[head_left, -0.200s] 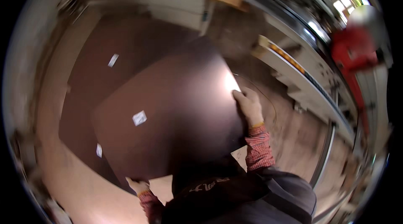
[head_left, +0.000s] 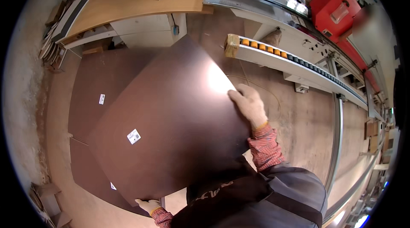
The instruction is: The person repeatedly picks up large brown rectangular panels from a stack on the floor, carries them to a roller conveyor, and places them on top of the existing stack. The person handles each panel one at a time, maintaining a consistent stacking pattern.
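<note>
A large dark brown panel (head_left: pixel 171 112) with a small white label (head_left: pixel 133 136) is held in front of my body. My gloved right hand (head_left: pixel 250 104) grips its right edge, thumb on the upper face and the other fingers out of sight behind it. At the panel's lower left corner, my gloved left hand (head_left: pixel 147 205) is closed on the edge. Beneath and to the left lie more brown panels (head_left: pixel 92 76), which carry white labels too and are partly covered by the held one.
A wooden-topped workbench (head_left: pixel 106 1) with brown strips on it stands ahead. On the right runs a machine with a roller rail (head_left: pixel 294 59), a red housing (head_left: pixel 335 12) and a metal beam (head_left: pixel 337 142). A rough wall (head_left: pixel 23 78) rises at the left.
The view has swung to the right, so bench and machine sit further left in the picture and look sharper. Both hands keep hold of the panel.
</note>
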A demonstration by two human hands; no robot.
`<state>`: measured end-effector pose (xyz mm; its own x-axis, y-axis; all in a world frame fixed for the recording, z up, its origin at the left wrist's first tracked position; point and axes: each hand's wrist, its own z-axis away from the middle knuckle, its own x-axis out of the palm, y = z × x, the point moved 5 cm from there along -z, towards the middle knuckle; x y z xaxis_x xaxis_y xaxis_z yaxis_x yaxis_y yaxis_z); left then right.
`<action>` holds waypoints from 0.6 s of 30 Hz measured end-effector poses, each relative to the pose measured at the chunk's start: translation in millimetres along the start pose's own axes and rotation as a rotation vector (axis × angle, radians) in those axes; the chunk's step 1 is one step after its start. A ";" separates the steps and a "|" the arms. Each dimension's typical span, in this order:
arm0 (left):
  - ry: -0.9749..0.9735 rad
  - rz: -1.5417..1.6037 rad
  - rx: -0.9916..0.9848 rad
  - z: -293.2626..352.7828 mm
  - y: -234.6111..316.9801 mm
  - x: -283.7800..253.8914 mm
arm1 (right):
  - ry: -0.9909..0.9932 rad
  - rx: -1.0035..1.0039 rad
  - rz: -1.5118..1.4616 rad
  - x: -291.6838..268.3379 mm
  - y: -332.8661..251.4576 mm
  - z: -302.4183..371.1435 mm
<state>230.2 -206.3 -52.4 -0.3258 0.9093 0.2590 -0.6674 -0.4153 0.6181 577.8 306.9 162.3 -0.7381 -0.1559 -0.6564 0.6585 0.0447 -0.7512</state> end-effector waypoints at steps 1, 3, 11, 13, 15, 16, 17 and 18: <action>-0.066 -0.086 0.088 1.6 8.1 18.5 | 0.040 0.008 -0.051 -21.8 -4.9 -1.0; -0.212 -0.250 0.269 3.0 18.2 60.8 | 0.150 -0.002 -0.088 -65.1 9.4 -6.3; -0.551 -0.022 0.062 169.6 -53.0 327.7 | 0.428 0.079 -0.103 -235.4 114.7 -71.8; -0.708 0.059 -0.071 197.7 -84.4 372.8 | 0.471 0.185 -0.137 -265.5 143.7 -97.6; -0.721 -0.043 -0.123 217.5 -117.1 411.1 | 0.570 0.116 -0.106 -294.1 170.7 -115.1; -0.849 -0.100 -0.086 233.4 -135.0 430.8 | 0.565 0.162 -0.082 -309.1 186.6 -121.0; -0.971 -0.162 -0.037 246.2 -151.0 448.6 | 0.554 0.207 -0.061 -324.4 203.4 -127.0; -0.897 -0.084 -0.162 232.1 -170.0 459.0 | 0.533 0.239 -0.037 -337.6 218.6 -133.3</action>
<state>349.5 288.2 133.6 0.3251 0.5897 0.7393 -0.7734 -0.2840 0.5667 951.4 500.9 210.5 -0.6922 0.3676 -0.6211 0.6001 -0.1850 -0.7783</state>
